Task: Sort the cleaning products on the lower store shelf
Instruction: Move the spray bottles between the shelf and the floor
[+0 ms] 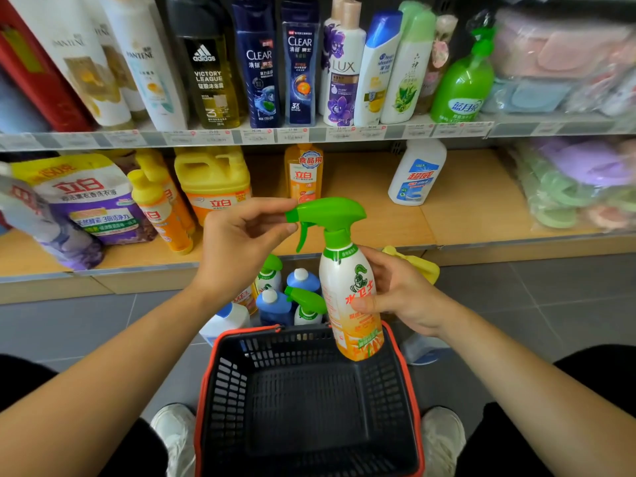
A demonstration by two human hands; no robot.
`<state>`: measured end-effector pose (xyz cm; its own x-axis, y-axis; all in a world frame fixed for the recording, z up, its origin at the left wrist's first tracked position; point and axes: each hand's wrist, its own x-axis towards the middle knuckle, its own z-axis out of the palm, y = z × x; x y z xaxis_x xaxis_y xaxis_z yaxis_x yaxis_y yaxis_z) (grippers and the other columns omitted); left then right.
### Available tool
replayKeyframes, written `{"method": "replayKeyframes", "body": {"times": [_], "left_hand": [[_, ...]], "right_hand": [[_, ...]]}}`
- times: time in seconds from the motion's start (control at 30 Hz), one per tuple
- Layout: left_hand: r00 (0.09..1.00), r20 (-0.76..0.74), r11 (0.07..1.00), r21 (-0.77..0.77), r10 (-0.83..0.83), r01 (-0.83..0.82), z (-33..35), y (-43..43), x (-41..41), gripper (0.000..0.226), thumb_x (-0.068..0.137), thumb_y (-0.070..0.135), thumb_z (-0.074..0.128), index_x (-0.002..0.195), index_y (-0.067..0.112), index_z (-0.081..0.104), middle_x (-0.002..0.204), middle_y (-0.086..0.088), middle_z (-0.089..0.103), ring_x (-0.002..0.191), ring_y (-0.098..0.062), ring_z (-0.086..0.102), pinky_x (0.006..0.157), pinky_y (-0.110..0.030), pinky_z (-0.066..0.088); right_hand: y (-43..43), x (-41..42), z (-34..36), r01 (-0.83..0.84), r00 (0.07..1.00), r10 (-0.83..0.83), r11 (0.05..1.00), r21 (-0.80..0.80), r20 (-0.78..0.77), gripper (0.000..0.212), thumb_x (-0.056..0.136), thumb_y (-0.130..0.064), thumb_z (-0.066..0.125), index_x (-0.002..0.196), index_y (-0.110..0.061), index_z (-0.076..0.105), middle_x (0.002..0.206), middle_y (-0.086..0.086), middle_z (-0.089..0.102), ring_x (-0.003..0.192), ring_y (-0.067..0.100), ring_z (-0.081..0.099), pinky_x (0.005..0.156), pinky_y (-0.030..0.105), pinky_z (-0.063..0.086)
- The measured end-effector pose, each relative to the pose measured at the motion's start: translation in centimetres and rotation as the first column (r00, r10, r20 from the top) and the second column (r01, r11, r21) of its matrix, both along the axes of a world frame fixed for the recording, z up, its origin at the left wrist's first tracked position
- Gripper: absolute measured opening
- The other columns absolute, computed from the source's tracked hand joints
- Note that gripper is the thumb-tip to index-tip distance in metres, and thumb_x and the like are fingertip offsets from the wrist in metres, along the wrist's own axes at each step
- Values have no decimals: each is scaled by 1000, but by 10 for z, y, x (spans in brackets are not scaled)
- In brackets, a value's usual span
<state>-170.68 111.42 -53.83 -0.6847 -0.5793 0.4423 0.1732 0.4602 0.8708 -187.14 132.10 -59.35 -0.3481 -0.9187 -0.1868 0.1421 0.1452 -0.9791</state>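
Note:
I hold a spray bottle (pixel 347 290) with a green trigger head and a white-and-orange body above the basket. My right hand (pixel 402 294) grips its body from the right. My left hand (pixel 241 235) pinches the nozzle tip of the green head between thumb and forefinger. On the floor beyond the basket stand several bottles: blue ones (pixel 275 306) with white caps and green-headed sprayers (pixel 308 306). The lower shelf (pixel 378 215) carries a detergent bag (pixel 89 197), orange-yellow bottles (pixel 161 208), a yellow jug (pixel 213 184), an orange bottle (pixel 304 173) and a white bottle (pixel 416 172).
A black basket (pixel 309 401) with a red rim sits on the grey floor between my shoes. A yellow item (pixel 420 263) lies behind my right hand. The upper shelf holds shampoo and body-wash bottles (pixel 261 63). Bagged soft goods (pixel 578 180) fill the shelf's right end.

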Motion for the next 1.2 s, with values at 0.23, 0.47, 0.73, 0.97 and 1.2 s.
{"method": "replayKeyframes", "body": {"times": [0.23, 0.47, 0.73, 0.97, 1.2], "left_hand": [[999, -41, 994, 103, -33, 37, 7, -5, 0, 15, 84, 22, 77, 98, 27, 75, 84, 11, 78, 74, -8, 74, 71, -19, 58], [991, 126, 998, 46, -43, 38, 8, -3, -2, 37, 84, 19, 80, 118, 27, 68, 106, 9, 74, 100, -10, 69, 80, -25, 57], [951, 134, 877, 368, 278, -309, -14, 38, -6, 43, 76, 14, 87, 106, 14, 55, 90, -1, 59, 73, -6, 59, 68, -19, 49], [939, 215, 702, 711, -267, 37, -34, 65, -4, 25, 89, 32, 69, 112, 23, 67, 105, 0, 75, 93, -14, 69, 74, -26, 54], [873, 110, 643, 721, -474, 259, -46, 63, 5, 48, 93, 28, 68, 139, 34, 56, 118, -11, 74, 108, -27, 71, 84, -34, 60]], "right_hand": [[1, 1, 6, -82, 985, 84, 996, -16, 149, 94, 62, -21, 94, 145, -14, 50, 135, 17, 63, 126, 35, 59, 98, 45, 53], [-3, 15, 13, 34, 999, -34, 999, -9, -28, 85, 62, -19, 91, 139, -28, 56, 129, 4, 68, 120, 26, 64, 91, 38, 57], [-10, 41, 13, 274, 958, -277, 961, -44, -80, 75, 55, -35, 93, 124, -39, 62, 117, 4, 73, 106, 26, 71, 90, 53, 58], [-14, 53, 17, 388, 919, -393, 917, -88, -41, 67, 61, -31, 92, 121, -31, 63, 112, 4, 74, 102, 25, 72, 80, 42, 62], [-14, 34, 33, 471, 879, -472, 881, -32, -61, 30, 81, -45, 79, 93, -18, 78, 92, 5, 77, 88, 21, 72, 84, 46, 57]]}}
